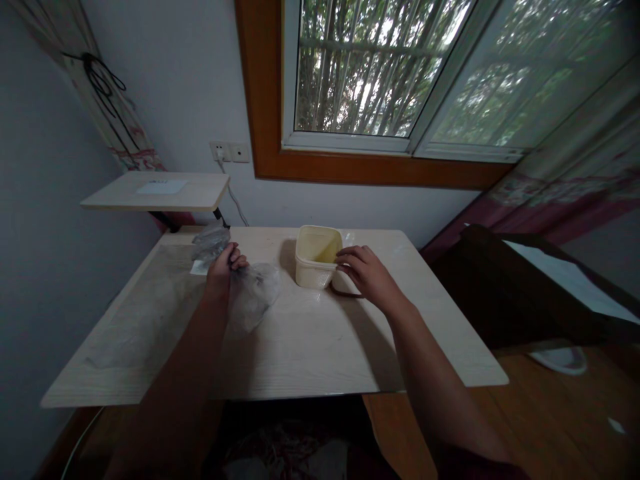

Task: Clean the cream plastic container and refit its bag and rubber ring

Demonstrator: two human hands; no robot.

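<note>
My left hand is closed around a thin clear plastic bag. Part of the bag hangs to the right of the fist, and crumpled grey plastic shows just behind it. A pale yellow square plastic container stands upright on the table, its open top facing up. At its right rim is my right hand, fingers over the edge and thumb lower down, pinching the rim. Below that hand lies a flat thing with a dark brown edge, mostly hidden by the hand.
The pale wooden table stands against the wall under a window. A flat clear plastic sheet covers its left part. A small raised shelf with a paper on it overhangs the back left corner. Dark furniture stands right of the table.
</note>
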